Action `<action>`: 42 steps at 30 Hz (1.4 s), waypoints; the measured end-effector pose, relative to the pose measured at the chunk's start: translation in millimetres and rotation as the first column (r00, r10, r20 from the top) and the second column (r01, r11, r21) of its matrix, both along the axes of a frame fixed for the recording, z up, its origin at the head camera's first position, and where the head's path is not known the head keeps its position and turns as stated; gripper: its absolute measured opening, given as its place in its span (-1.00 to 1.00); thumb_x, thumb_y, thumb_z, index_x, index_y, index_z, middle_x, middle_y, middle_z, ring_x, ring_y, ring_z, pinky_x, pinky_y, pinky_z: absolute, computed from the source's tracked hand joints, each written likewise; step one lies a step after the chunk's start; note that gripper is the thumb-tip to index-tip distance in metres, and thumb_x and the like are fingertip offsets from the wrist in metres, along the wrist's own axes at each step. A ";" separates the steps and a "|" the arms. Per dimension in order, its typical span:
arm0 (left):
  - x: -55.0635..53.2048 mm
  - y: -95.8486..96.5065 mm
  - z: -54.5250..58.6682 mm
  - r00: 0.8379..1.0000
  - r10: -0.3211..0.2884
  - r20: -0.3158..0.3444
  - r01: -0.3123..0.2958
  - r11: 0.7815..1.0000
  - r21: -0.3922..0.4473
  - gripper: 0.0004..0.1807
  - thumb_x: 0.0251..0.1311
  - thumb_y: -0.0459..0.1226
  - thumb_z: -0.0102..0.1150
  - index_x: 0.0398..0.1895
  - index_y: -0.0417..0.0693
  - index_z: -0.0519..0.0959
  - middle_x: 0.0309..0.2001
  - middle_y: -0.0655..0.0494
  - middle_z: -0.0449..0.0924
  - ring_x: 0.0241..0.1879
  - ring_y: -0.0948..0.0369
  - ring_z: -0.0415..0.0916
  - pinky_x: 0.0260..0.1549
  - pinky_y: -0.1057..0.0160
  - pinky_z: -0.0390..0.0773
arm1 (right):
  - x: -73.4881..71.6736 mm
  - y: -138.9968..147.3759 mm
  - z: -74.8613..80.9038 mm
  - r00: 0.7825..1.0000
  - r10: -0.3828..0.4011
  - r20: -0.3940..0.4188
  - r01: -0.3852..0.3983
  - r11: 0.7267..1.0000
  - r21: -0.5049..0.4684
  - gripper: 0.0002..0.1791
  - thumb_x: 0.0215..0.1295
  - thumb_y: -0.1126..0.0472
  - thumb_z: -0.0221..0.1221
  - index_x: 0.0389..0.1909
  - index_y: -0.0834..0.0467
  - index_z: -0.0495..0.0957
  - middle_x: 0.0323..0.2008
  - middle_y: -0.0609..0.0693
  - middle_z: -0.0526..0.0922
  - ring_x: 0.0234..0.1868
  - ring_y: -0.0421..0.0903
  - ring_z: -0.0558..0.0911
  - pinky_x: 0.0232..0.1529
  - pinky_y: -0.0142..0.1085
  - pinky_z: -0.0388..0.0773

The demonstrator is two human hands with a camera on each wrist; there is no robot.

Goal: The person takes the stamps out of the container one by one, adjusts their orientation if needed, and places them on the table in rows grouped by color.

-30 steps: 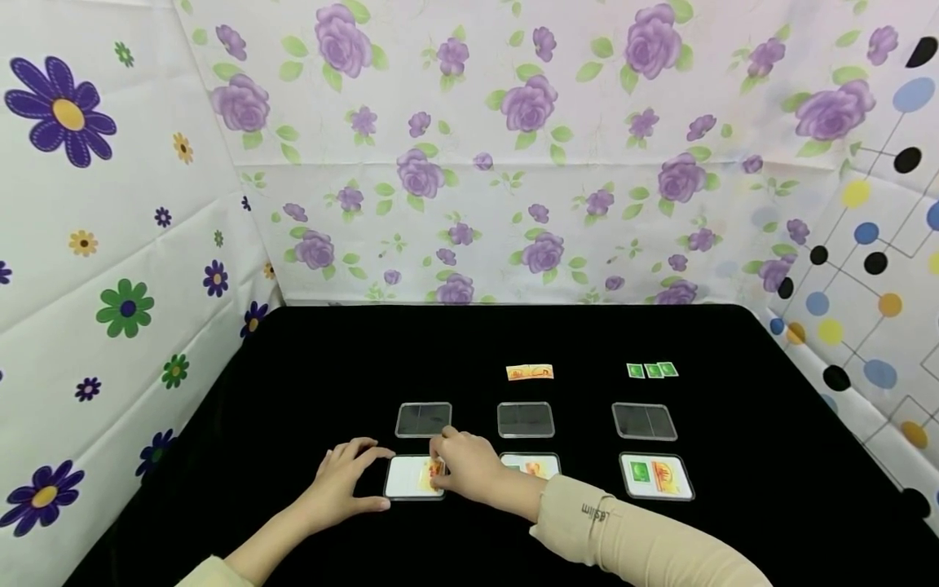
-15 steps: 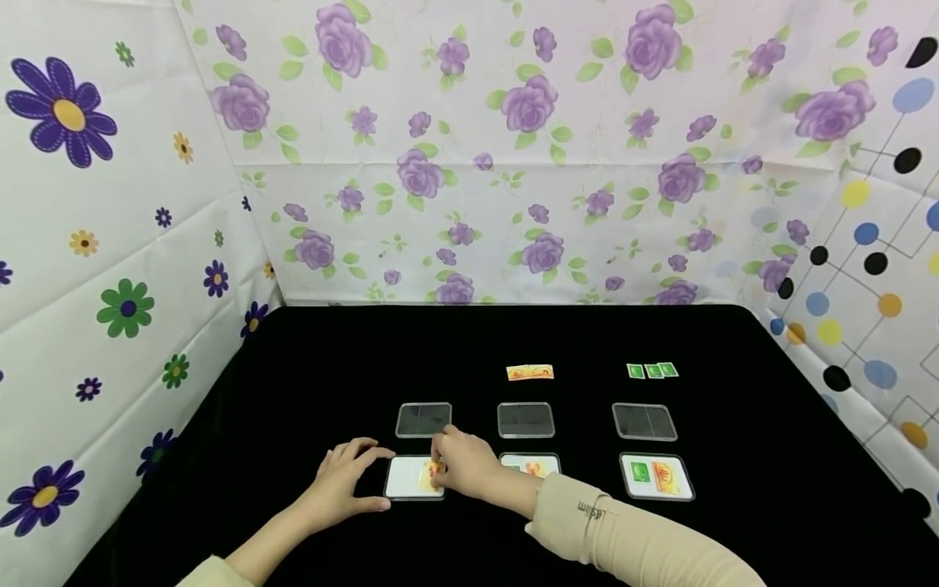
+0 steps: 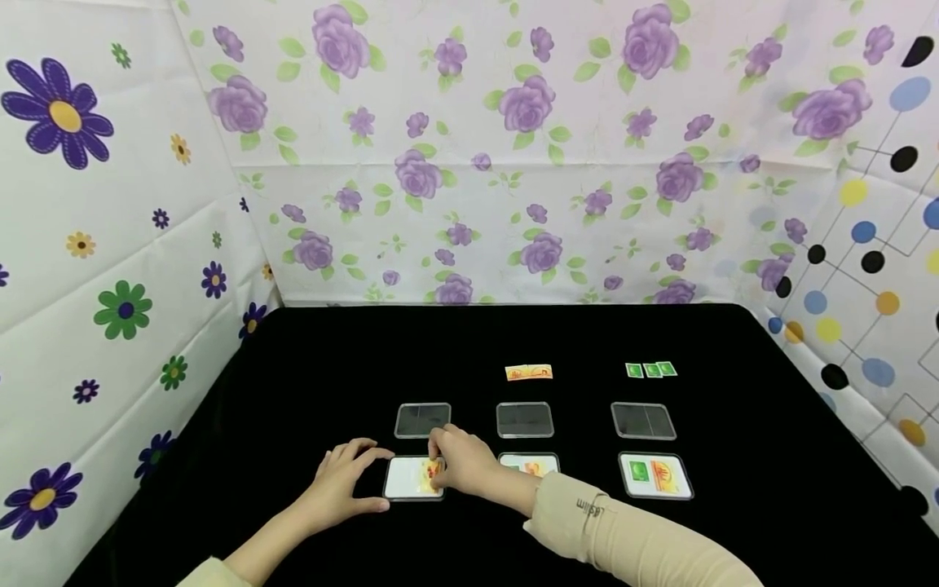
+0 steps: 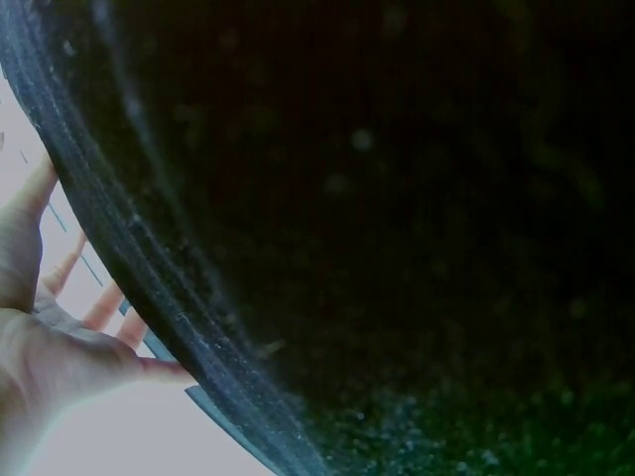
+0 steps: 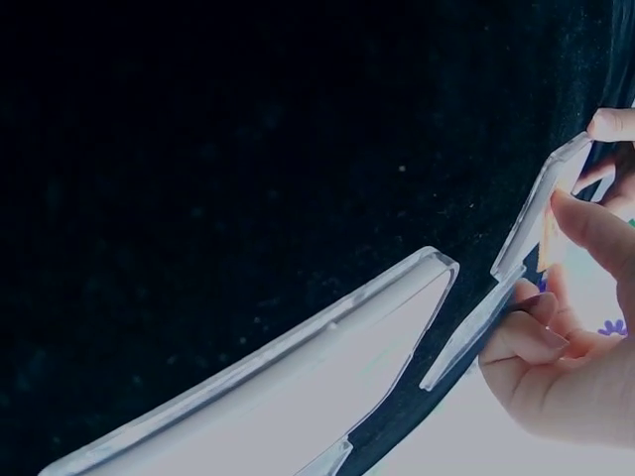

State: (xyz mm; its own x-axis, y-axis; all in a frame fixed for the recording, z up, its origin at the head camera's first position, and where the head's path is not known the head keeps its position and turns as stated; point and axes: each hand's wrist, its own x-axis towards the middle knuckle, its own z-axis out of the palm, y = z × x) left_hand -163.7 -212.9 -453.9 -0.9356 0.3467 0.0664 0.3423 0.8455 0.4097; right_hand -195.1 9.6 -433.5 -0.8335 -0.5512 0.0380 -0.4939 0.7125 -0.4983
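Note:
A clear plastic case with a white insert (image 3: 403, 476) lies in front of me at the left of the near row. On its right side is a small yellow-and-orange printed paper piece (image 3: 428, 475). My right hand (image 3: 468, 466) pinches the piece near its right edge, hiding part of it; the right wrist view shows the thumb on this orange piece (image 5: 547, 238). My left hand (image 3: 339, 483) has its fingers spread, with index finger and thumb at the case's left corners. That hand also appears in the left wrist view, mostly cut off by dark cloth.
Two more filled cases, one partly behind my forearm (image 3: 531, 463) and one farther right (image 3: 655, 475), lie in the same row. Behind them are three clear lids (image 3: 524, 420). Farther back lie orange strips (image 3: 529, 372) and three green pieces (image 3: 652, 370) on black cloth (image 3: 352, 350).
Hands and case stay almost in place. The right fingers shift very slightly on the yellow-and-orange piece, and the head view drifts a little.

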 end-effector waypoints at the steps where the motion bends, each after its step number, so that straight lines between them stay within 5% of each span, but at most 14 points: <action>1: -0.2 -0.1 -0.1 1.000 -0.001 0.002 0.001 1.000 -0.001 -0.29 -0.25 -0.06 0.48 0.09 0.04 0.47 0.18 -0.17 0.36 0.20 -0.26 0.23 0.08 -0.53 0.04 | 0.1 0.0 0.0 1.000 0.002 0.002 -0.002 1.000 -0.011 -0.63 -0.15 0.26 0.46 -0.47 0.09 0.40 -0.50 -0.13 0.42 -0.54 -0.32 0.28 -0.50 -0.47 0.25; 13: -1.1 -0.4 -0.5 1.000 -0.005 -0.001 0.005 1.000 -0.005 -0.29 -0.24 -0.07 0.48 0.10 0.04 0.47 0.18 -0.17 0.36 0.20 -0.26 0.23 0.08 -0.53 0.05 | 0.6 1.1 -3.9 0.997 0.053 0.059 -0.041 0.982 -0.182 -0.67 -0.12 0.44 0.39 -0.43 0.16 0.42 -0.57 -0.03 0.53 -0.62 -0.40 0.34 -0.56 -0.55 0.29; 22: -0.8 -0.6 0.3 1.000 -0.004 0.012 0.004 1.000 -0.001 -0.29 -0.24 -0.06 0.48 0.10 0.04 0.47 0.19 -0.18 0.34 0.20 -0.27 0.22 0.08 -0.53 0.03 | -1.8 5.1 -3.6 0.977 0.154 0.146 -0.123 0.972 -0.202 -0.70 0.00 0.46 0.30 -0.22 0.18 0.52 -0.54 0.02 0.59 -0.62 -0.38 0.35 -0.54 -0.56 0.32; 30: 0.2 -0.5 1.1 1.000 -0.005 0.021 0.005 1.000 -0.001 -0.29 -0.25 -0.05 0.48 0.09 0.05 0.47 0.18 -0.17 0.35 0.20 -0.27 0.22 0.08 -0.54 0.03 | 1.1 7.8 -1.1 0.984 0.123 0.126 -0.098 0.977 -0.188 -0.71 -0.01 0.45 0.30 -0.27 0.16 0.50 -0.55 -0.03 0.57 -0.63 -0.39 0.34 -0.56 -0.56 0.31; 42: -2.1 0.6 -0.6 1.000 0.001 0.008 0.000 1.000 -0.016 -0.29 -0.26 -0.08 0.48 0.09 0.04 0.47 0.18 -0.17 0.36 0.19 -0.26 0.24 0.08 -0.53 0.05 | -12.2 18.4 -4.6 0.991 0.084 0.104 -0.041 0.934 -0.356 -0.77 0.13 0.45 0.20 -0.17 0.27 0.48 -0.56 0.09 0.62 -0.65 -0.37 0.39 -0.63 -0.58 0.30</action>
State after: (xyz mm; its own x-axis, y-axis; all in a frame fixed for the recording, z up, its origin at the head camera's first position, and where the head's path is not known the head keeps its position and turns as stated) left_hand -165.8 -212.3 -454.5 -0.9363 0.3471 0.0537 0.3388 0.8520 0.3991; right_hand -207.3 28.0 -438.1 -0.8080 -0.5713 0.1443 -0.4556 0.4505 -0.7678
